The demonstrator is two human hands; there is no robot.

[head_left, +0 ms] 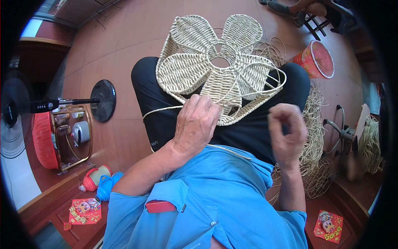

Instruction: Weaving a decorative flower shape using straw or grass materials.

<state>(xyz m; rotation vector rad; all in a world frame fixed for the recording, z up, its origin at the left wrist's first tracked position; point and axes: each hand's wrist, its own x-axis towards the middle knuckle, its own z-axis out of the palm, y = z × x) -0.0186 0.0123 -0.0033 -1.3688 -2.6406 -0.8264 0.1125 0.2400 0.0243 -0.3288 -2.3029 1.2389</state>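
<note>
A flower-shaped woven straw basket rests across my knees, its broad petals set around a round hole in the middle. My left hand is closed at its near rim, pinching the straw cord, a length of which sticks out to the left. The exact grip is hidden behind the fingers. Loose cord loops stand up over the basket's right petal. Off to the right of the rim, above my thigh, is my right hand, thumb and fingers curled into a ring and slightly blurred. Whether it pinches a strand cannot be made out.
A large heap of loose straw cord lies on the floor to my right, below a red bucket. At left stand a fan and a rack with a red basin. Another person's legs show at far right.
</note>
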